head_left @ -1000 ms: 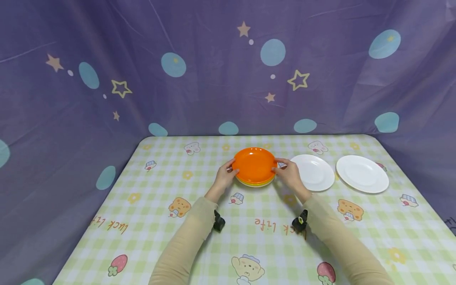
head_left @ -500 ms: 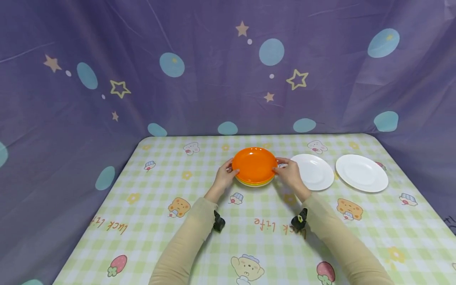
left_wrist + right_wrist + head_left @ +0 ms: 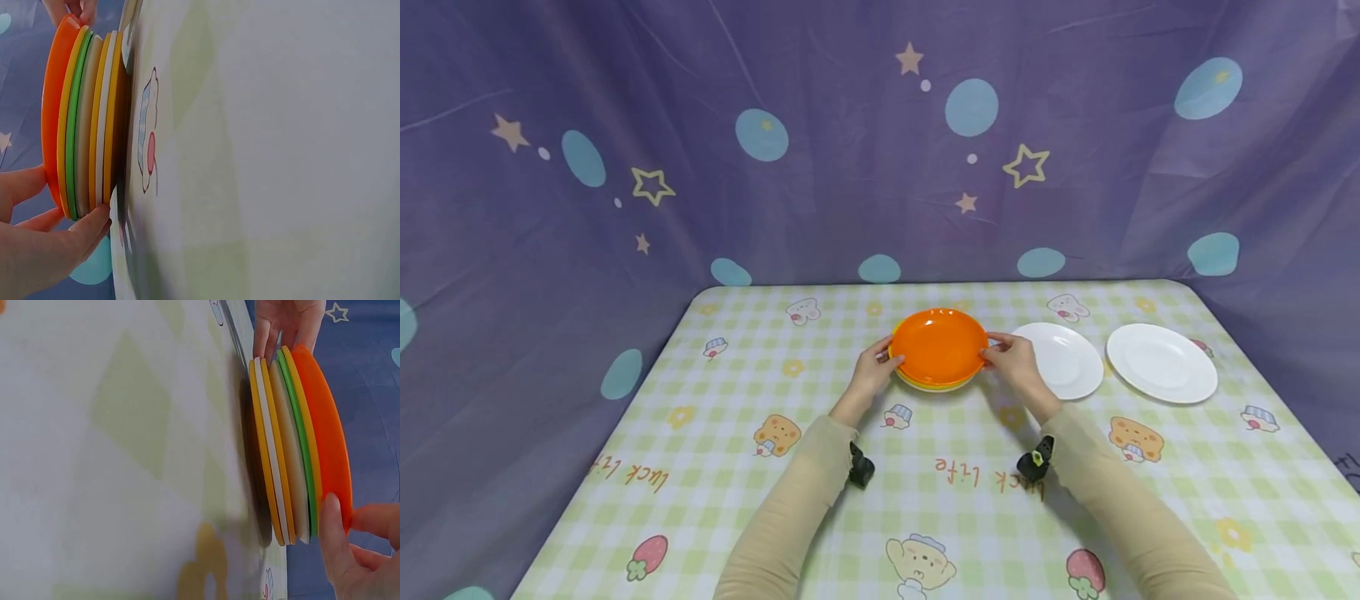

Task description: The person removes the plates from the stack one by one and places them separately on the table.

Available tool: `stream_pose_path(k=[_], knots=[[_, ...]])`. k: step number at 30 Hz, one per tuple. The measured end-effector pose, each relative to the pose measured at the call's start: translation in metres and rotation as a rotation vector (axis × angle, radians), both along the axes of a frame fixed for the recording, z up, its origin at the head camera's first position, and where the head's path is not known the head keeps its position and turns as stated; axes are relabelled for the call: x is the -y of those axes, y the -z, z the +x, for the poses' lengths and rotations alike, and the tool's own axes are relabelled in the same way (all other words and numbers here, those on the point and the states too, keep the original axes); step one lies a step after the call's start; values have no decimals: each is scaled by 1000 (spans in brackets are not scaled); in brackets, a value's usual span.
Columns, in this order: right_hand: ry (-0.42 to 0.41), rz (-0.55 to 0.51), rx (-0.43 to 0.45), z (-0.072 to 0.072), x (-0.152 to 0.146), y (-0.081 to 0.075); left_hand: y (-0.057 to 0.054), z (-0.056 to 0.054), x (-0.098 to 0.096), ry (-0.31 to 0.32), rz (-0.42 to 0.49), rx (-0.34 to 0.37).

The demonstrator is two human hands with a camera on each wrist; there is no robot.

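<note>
A stack of several plates sits mid-table in the head view, with an orange plate (image 3: 938, 347) on top. From the side, the left wrist view shows a yellow plate (image 3: 64, 119), a green plate (image 3: 75, 131) and a beige plate (image 3: 86, 125) beneath it, then yellow and white ones. My left hand (image 3: 871, 372) holds the stack's left side, its thumb at the orange rim and fingertips lower on the plate edges. Opposite, my right hand (image 3: 1013, 367) pinches the orange plate's right rim. The orange plate lies slightly off-centre to the right, baring yellow at the left.
Two white plates lie to the right, a nearer round plate (image 3: 1063, 361) beside my right hand and a larger plate (image 3: 1162, 364) beyond it. A checked tablecloth (image 3: 730, 517) covers the table, and a purple curtain (image 3: 850, 200) hangs behind.
The orange plate has shifted slightly to the right together with my right hand, showing more yellow rim at the left. My left hand has stayed almost still.
</note>
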State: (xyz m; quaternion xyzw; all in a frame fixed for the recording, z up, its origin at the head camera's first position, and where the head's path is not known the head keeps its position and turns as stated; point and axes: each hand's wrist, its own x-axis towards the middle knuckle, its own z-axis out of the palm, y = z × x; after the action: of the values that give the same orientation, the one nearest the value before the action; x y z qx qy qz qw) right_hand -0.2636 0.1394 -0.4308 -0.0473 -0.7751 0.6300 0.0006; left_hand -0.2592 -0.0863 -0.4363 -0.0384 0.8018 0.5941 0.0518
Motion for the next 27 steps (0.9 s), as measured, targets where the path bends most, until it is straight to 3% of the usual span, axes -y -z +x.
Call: stream_pose_path(k=[14,27], knots=[[-15,-27,-27,3,-8,-4,3,-4,2,-15,44,17],[-23,-64,54,14,-23,-25,2,-3,3,-1,38,48]])
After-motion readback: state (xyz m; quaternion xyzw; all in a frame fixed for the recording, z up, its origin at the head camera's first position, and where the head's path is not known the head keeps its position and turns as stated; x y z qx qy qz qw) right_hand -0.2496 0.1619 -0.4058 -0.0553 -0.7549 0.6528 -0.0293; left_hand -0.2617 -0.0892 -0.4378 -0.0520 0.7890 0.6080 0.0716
